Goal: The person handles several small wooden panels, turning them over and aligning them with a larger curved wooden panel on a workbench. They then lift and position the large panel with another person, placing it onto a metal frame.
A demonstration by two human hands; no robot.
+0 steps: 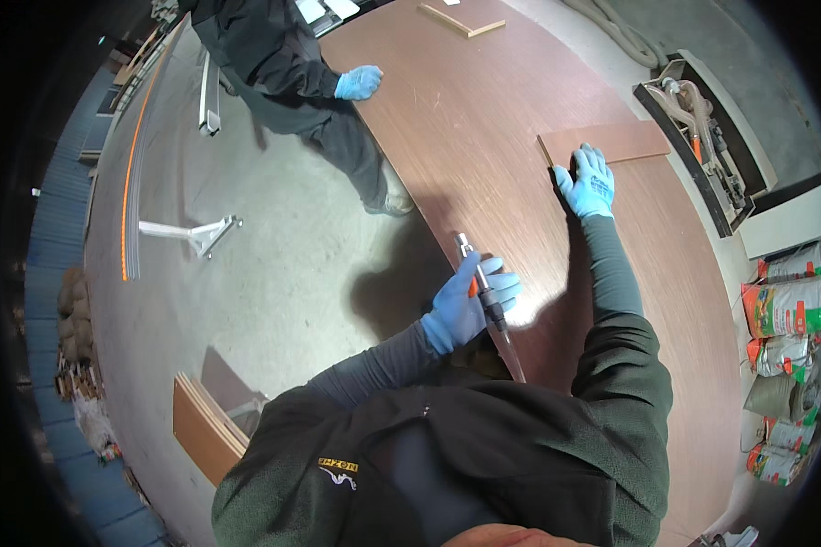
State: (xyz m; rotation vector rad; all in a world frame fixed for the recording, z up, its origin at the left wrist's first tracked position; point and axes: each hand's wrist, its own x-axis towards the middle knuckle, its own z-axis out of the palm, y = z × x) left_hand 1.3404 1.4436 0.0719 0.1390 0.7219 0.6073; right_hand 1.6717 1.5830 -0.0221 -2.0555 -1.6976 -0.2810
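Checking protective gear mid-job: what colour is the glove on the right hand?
Light blue glove; it shows best in the head view.

A smooth grey concrete floor [287,305] carries dark, soft-edged shadows. Along the left runs a blue, ribbed strip [59,365]; nearer stand a silver metal floor stand [205,235] and flat brown boards [199,428]. Red, white and green printed bags [784,308] line the right.

The left hand [458,307] wears a blue glove and holds a tool [490,303] with a shiny tip. The right hand [591,187] lies flat, with its fingers on a small brown board [625,143]. The board is on the big brown tabletop [465,118]. Another person's blue-gloved hand [358,83] touches the tabletop's edge. Bags [784,310] sit at the right.
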